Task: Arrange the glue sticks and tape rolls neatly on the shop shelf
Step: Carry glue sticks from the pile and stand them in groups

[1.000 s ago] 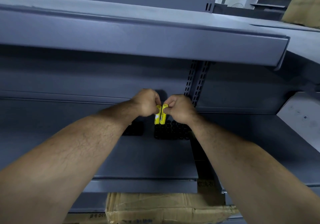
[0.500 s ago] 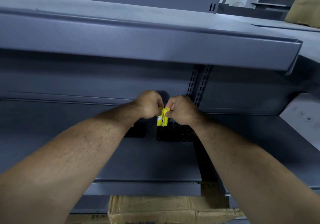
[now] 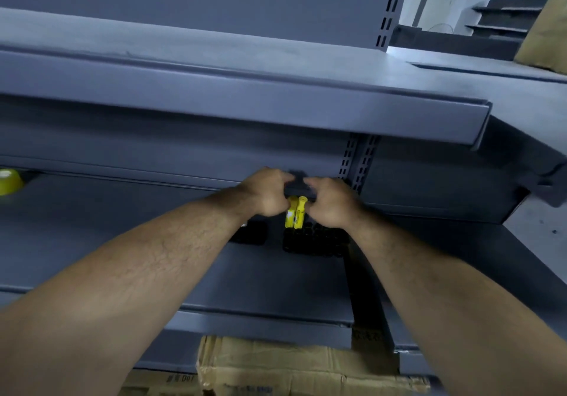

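Note:
Two yellow glue sticks stand side by side, upright, at the back of the grey shelf. My left hand holds the left stick and my right hand holds the right one, fingers curled around them. Just in front and to the right is a block of several black-capped glue sticks. A smaller dark group sits partly hidden behind my left forearm. A yellow tape roll shows at the far left edge of the shelf.
An upper grey shelf overhangs the work area. A slotted upright post runs behind my right hand. A cardboard box sits below the shelf front. A tan box rests on the upper right.
The view has tilted down and left, bringing the yellow tape roll into sight. Both hands stay on the two yellow sticks at the same spot on the shelf.

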Demonstrator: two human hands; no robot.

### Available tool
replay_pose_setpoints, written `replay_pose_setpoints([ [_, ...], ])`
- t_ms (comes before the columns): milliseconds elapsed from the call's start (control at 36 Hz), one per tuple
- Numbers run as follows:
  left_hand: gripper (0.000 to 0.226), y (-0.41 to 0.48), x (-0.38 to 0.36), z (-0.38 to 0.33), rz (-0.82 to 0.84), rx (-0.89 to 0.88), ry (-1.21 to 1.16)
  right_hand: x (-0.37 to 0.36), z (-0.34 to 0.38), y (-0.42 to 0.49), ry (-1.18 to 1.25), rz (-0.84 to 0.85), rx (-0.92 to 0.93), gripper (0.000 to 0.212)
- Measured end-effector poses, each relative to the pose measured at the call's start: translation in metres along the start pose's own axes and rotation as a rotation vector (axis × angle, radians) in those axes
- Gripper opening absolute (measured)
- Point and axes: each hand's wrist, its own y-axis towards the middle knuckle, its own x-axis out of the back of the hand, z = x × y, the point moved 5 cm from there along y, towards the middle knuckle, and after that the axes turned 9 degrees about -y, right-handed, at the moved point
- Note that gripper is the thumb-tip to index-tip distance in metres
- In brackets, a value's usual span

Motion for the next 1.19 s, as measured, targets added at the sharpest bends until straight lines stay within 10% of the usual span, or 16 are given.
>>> replay_pose_setpoints([
  [139,0.085,-0.034,0.014,0.006,0.081,0.088,0.260,0.002,0.025,-0.003,-0.198,0.041,0.147,0.063],
  [1194,0.072,-0.555,0.253,0.343,-0.222,0.785,0.236,-0.140,0.602,-0.116,-0.292,0.177,0.803,0.059],
])
